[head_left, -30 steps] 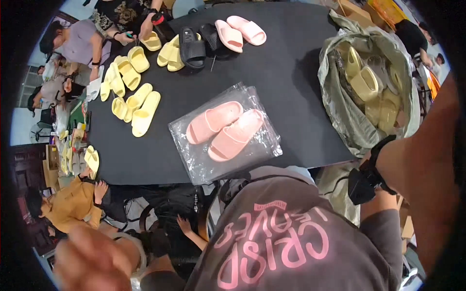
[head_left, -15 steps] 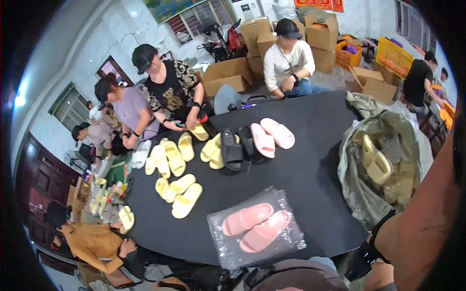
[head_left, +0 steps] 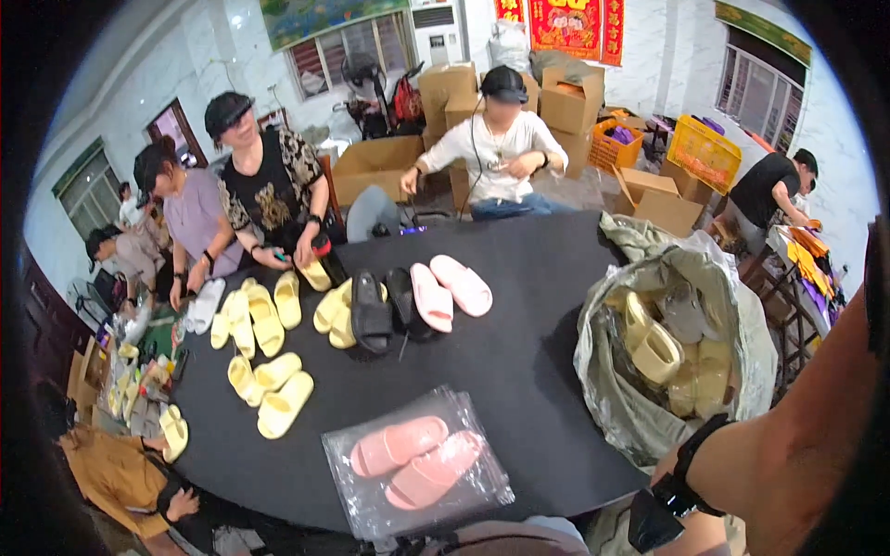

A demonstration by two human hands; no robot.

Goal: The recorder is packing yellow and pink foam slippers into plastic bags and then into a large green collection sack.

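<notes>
A pair of pink slippers (head_left: 434,471) lies inside a clear plastic bag (head_left: 343,505) at the near edge of the black table (head_left: 528,371). My right forearm comes in from the right, with a black strap and small device at the wrist. Below it only part of my right hand (head_left: 693,539) shows at the lower edge; its fingers are hidden. Closest to that arm stands a large grey-green sack (head_left: 593,371), holding yellow slippers (head_left: 654,347), some in clear wrapping. My left hand is out of the picture.
Several yellow slippers (head_left: 286,405), black slippers (head_left: 372,315) and a lighter pink pair (head_left: 432,295) rest on the table's left and middle. Co-workers are along the far and left sides. Cardboard boxes (head_left: 568,97) and a yellow crate (head_left: 705,153) stand behind.
The whole view has swung right, so the table's things appear further left. The person in white has lifted and spread their hands. The bagged pink slippers stay on the table.
</notes>
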